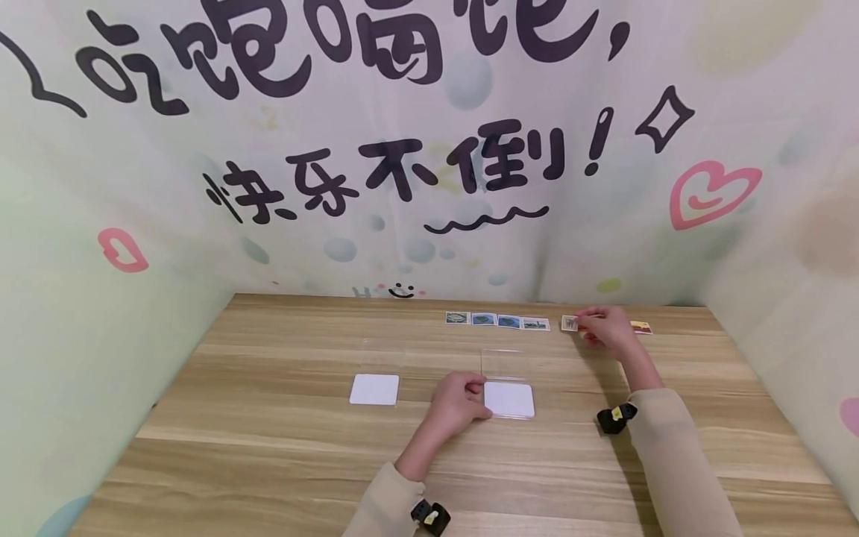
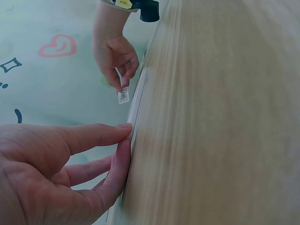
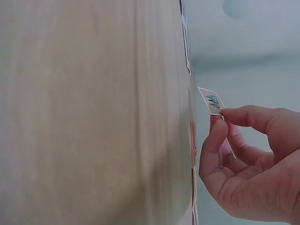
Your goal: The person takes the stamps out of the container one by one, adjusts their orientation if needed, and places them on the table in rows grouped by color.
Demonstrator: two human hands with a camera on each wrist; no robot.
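Note:
My right hand (image 1: 607, 326) pinches a small postage stamp (image 3: 212, 101) between thumb and forefinger, raised above the table near the back. The stamp has a pale border and a dark blue-green picture. My left hand (image 1: 456, 403) grips the left edge of an opened clear plastic case (image 1: 505, 364), thumb and fingers at its near half. A white card (image 1: 510, 400) lies in that near half. In the left wrist view, the fingertips meet at the thin case edge (image 2: 138, 101). More stamps (image 1: 641, 327) lie under and beside the right hand, partly hidden by it.
A row of several stamps (image 1: 496, 321) lies along the back of the wooden table (image 1: 268, 447). To the left sits a second clear case (image 1: 382, 352) with a white card (image 1: 374, 389). A printed cloth (image 1: 403, 253) stands behind and on both sides.

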